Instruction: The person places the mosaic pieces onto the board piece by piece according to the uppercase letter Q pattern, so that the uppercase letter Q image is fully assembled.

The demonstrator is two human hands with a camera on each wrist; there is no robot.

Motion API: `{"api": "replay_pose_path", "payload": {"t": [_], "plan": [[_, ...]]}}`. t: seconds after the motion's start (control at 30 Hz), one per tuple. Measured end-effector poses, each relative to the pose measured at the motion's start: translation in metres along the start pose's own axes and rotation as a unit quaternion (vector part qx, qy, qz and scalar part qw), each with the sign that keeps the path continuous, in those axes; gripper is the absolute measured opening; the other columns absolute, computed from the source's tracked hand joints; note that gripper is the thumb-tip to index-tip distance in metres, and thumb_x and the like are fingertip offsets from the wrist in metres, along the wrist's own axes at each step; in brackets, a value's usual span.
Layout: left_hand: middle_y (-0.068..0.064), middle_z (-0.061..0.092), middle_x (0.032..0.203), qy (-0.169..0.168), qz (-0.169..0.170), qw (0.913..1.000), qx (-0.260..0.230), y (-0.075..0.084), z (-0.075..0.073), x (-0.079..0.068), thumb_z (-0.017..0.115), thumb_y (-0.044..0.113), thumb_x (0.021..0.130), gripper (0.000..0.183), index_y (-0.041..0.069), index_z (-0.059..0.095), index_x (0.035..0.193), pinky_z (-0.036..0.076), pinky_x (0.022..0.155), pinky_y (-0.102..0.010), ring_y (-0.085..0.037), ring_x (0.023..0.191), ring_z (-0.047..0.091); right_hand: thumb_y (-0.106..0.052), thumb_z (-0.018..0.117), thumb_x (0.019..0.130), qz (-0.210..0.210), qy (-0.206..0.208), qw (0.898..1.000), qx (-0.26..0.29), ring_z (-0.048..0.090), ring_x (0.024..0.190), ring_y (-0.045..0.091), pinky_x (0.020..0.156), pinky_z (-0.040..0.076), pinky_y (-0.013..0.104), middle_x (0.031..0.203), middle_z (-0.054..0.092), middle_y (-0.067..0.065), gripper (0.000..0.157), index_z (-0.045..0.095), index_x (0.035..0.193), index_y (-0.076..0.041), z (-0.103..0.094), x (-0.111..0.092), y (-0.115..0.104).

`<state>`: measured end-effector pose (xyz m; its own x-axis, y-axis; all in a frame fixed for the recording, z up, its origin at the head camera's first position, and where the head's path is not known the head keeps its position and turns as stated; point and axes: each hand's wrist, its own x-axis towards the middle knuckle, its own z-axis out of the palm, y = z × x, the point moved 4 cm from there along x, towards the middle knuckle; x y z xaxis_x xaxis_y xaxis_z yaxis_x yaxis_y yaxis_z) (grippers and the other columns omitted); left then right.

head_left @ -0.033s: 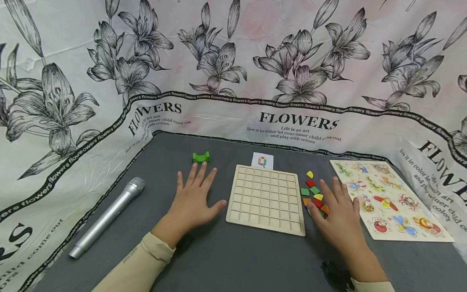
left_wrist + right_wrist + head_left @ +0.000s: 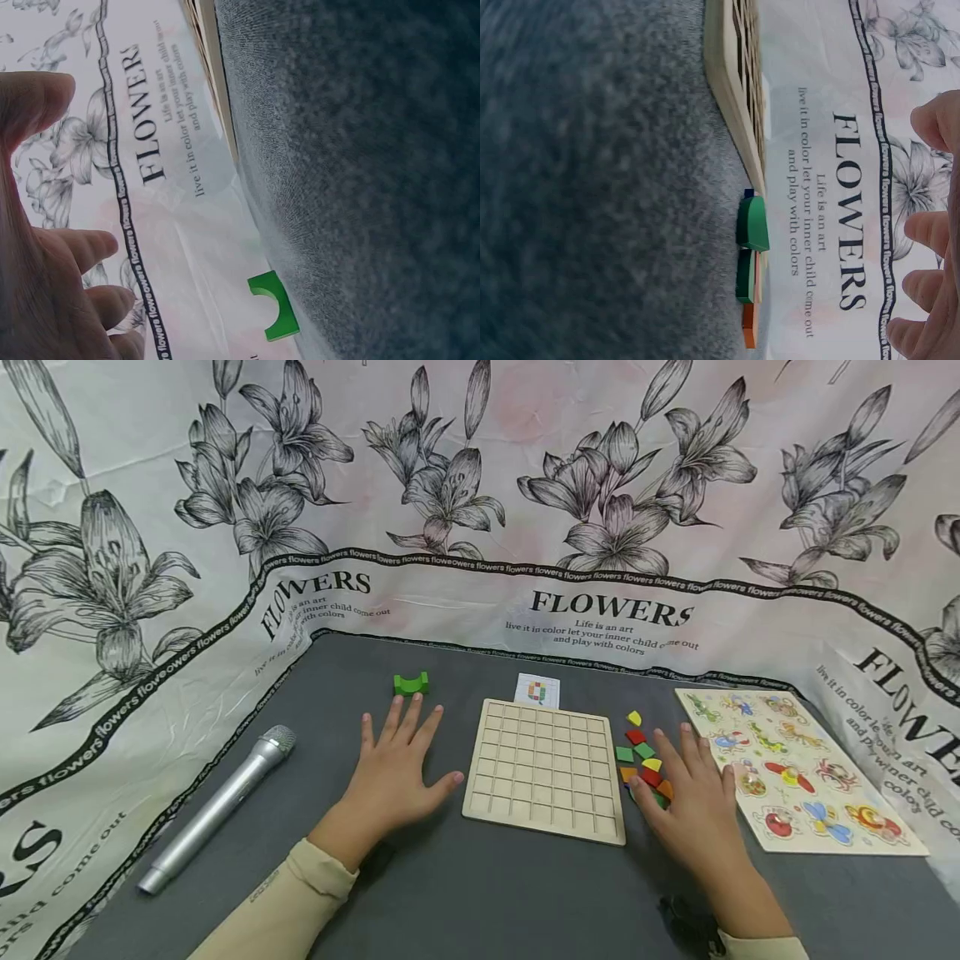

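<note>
My left hand (image 2: 397,783) is held over the grey table with its fingers spread, holding nothing. Just beyond its fingertips stands a green arched block (image 2: 411,684). Between the two hands lies a wooden grid board (image 2: 543,771), its squares bare, with the left thumb pointing at its left edge. Over on the right, my right hand (image 2: 693,810) has straight, parted fingers and grips nothing. Beside its thumb and index finger is a loose pile of small coloured pieces, among them a green square (image 2: 624,754), a red piece (image 2: 636,737) and a yellow piece (image 2: 634,718). The hand partly covers this pile.
A small card (image 2: 537,691) with a coloured letter lies behind the grid board. At far right is a wooden picture puzzle board (image 2: 806,772) with animals. A silver microphone (image 2: 217,810) lies on the left. Flower-printed cloth (image 2: 450,602) encloses the back and sides.
</note>
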<state>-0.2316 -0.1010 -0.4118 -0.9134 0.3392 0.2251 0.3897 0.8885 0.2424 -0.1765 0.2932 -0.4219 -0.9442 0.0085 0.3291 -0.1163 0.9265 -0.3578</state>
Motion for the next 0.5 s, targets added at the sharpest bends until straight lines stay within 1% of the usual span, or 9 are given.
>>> {"api": "replay_pose_path", "payload": {"t": [0.2,0.33,0.5], "plan": [[-0.015,0.013,0.184,0.000,0.002,1.0000,-0.006,-0.0002,0.0010,-0.0002,0.064,0.069,0.099,0.098,0.020,0.028,0.175,0.000,0.130,-0.080,-0.041,0.171,0.004,-0.046,0.068,0.105,0.007,-0.008,1.000,-0.003,0.012,0.165,0.057,0.123,0.003,0.088,0.181,0.012,0.026,0.083,0.032,0.173,-0.014,-0.0003,0.0013,-0.0007],[-0.015,0.014,0.183,-0.001,0.007,1.0000,-0.006,0.0008,0.0026,0.0005,0.064,0.069,0.099,0.098,0.019,0.028,0.175,0.002,0.130,-0.081,-0.042,0.171,0.004,-0.046,0.069,0.104,0.015,-0.011,1.000,-0.008,0.014,0.165,0.057,0.123,0.005,0.088,0.181,0.014,0.026,0.083,0.035,0.172,-0.012,-0.0019,0.0017,-0.0004],[-0.016,0.013,0.183,-0.004,0.012,0.9999,-0.007,0.0041,0.0037,0.0020,0.064,0.069,0.099,0.097,0.018,0.029,0.175,0.003,0.129,-0.082,-0.043,0.171,0.005,-0.047,0.069,0.105,0.025,-0.017,0.999,-0.012,0.015,0.165,0.057,0.123,0.006,0.088,0.180,0.017,0.027,0.083,0.034,0.172,-0.013,-0.0032,0.0005,0.0018]]}}
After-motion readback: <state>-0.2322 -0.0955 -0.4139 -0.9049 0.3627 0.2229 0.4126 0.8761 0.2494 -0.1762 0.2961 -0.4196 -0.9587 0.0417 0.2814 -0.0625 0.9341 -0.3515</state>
